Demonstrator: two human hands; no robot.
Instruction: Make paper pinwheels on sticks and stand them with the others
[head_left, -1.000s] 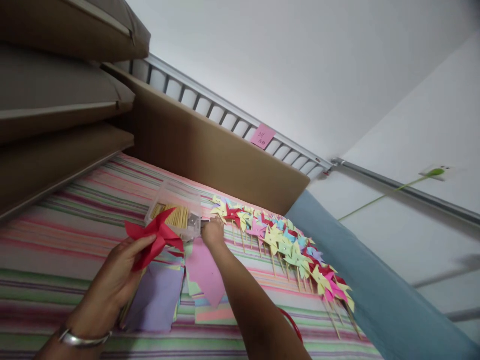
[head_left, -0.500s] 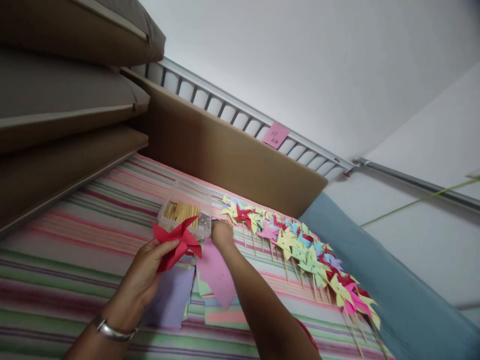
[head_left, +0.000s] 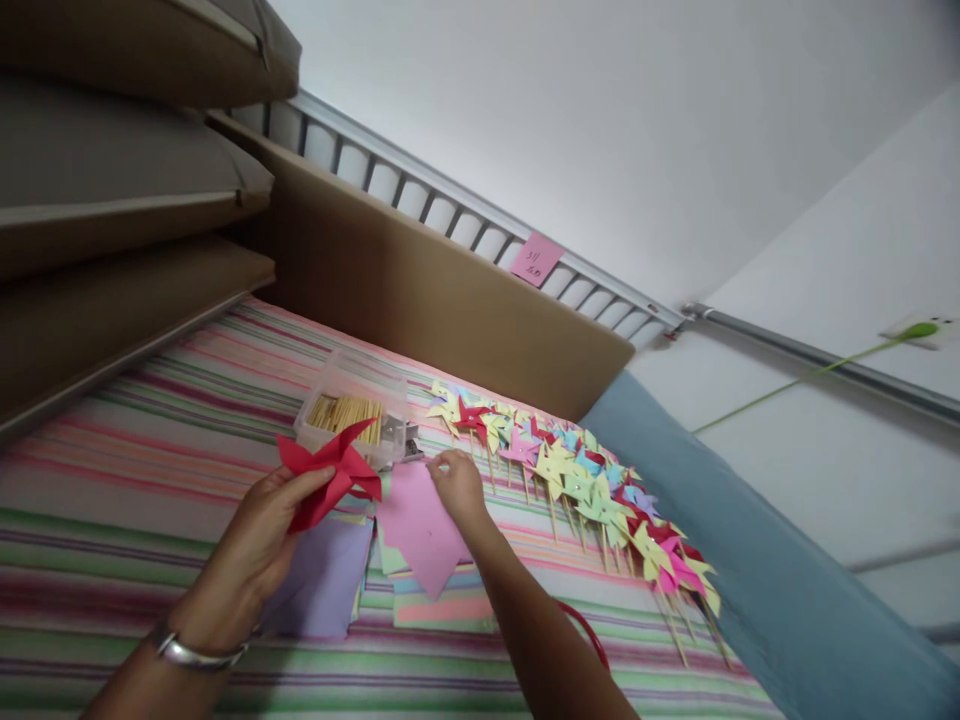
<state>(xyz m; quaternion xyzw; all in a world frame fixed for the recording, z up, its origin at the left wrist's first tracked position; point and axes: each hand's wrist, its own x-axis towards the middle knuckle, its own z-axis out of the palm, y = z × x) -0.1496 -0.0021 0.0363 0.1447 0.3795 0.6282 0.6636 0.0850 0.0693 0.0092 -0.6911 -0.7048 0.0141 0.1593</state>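
My left hand pinches a folded red paper pinwheel and holds it above the striped sheet. My right hand hovers just right of a clear plastic box of wooden sticks. Its fingertips are pinched on something small and pale that I cannot make out. Under both hands lie loose paper squares, a pink sheet and a lilac sheet.
A long row of finished paper pinwheels on sticks runs right across the striped bedsheet. Brown cushions stack at the left, a cardboard panel leans at the back, and a blue cloth lies at the right.
My right hand has drawn back from the box's corner towards me and to the right, fingertips now pinched. The left hand still holds the red pinwheel.
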